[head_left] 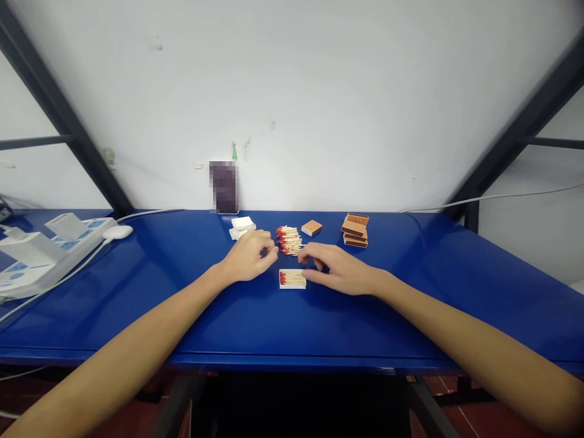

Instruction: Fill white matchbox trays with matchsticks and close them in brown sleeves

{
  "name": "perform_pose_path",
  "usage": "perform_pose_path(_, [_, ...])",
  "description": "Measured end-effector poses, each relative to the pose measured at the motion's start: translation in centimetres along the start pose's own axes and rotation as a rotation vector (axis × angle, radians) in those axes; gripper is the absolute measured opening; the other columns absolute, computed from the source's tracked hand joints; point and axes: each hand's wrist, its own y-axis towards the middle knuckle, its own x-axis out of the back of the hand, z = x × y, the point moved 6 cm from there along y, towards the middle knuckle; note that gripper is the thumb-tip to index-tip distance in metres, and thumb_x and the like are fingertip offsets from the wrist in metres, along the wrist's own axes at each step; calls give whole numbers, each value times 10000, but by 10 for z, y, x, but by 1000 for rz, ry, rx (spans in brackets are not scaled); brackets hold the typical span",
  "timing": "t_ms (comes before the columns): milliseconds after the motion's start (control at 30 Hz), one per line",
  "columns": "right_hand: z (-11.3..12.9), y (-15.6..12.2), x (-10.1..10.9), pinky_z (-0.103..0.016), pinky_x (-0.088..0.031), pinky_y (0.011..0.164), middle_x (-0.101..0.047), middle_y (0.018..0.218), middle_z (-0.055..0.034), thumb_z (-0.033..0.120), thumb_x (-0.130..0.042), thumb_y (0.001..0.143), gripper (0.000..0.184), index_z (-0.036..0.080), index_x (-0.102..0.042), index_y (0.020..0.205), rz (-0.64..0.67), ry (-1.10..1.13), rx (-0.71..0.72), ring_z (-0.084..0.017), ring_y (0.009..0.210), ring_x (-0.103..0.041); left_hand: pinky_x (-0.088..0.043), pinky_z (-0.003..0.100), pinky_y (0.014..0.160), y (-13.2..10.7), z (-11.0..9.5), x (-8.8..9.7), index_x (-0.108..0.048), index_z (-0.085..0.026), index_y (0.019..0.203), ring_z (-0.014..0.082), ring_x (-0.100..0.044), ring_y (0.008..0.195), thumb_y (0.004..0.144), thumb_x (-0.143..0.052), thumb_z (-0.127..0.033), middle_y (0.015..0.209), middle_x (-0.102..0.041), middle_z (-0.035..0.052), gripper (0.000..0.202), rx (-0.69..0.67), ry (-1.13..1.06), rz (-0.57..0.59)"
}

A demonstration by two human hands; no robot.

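A small white matchbox tray point(292, 288) lies on the blue table, holding a layer of red-tipped matches point(292, 278). The thumb of my right hand point(337, 267) is at the tray's right end. Its other fingers bend over the table just beyond, apart from the thumb, near a loose pile of matches point(289, 241). To the left of that pile, my left hand point(252, 254) is closed with curled fingers, and no object shows in it. White matchbox trays point(242, 224) sit behind my left hand, partly covered by it.
One brown matchbox point(312, 228) lies behind the pile, and several brown matchbox sleeves point(354, 230) are stacked farther right. A phone-like dark rectangle point(224, 187), pixelated, leans against the wall. A white power strip point(59, 255) with plugs and cables occupies the table's left side.
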Motion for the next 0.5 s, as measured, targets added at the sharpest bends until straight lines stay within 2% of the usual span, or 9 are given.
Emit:
perform_pose_path(100, [-19, 1, 1, -269, -368, 633, -603, 837, -15, 307, -493, 957, 227, 186, -565, 1135, -88, -65, -90, -135, 663, -492, -313, 297, 612, 0, 7, -3, -436, -174, 535, 122, -393, 532, 899, -445, -250, 536, -447, -15, 371, 57, 56, 36])
perform_pose_path(233, [-36, 2, -4, -267, -347, 623, -577, 784, -6, 262, -493, 940, 260, 186, -604, 1163, -99, -150, -158, -145, 677, -502, -331, 289, 621, -1, 8, -10, -573, -166, 657, 149, -454, 629, 914, -466, -249, 645, -534, 10, 290, 49, 69, 108])
perform_pose_path(367, [-36, 3, -8, -278, -370, 656, -589, 863, -30, 246, -483, 941, 301, 211, -629, 1202, -82, -182, -158, -156, 729, -529, -388, 315, 733, -3, 2, -12, -662, -174, 867, 188, -488, 780, 930, -464, -243, 791, -596, 38, 218, -22, 80, 100])
perform_pose_path(500, [-36, 2, -9, -283, -387, 667, -585, 881, -38, 254, -468, 948, 313, 225, -635, 1211, -85, -193, -167, -165, 755, -543, -416, 327, 766, -5, 4, -13, -676, -176, 998, 195, -516, 834, 947, -432, -212, 883, -633, 55, 252, -15, 41, 117])
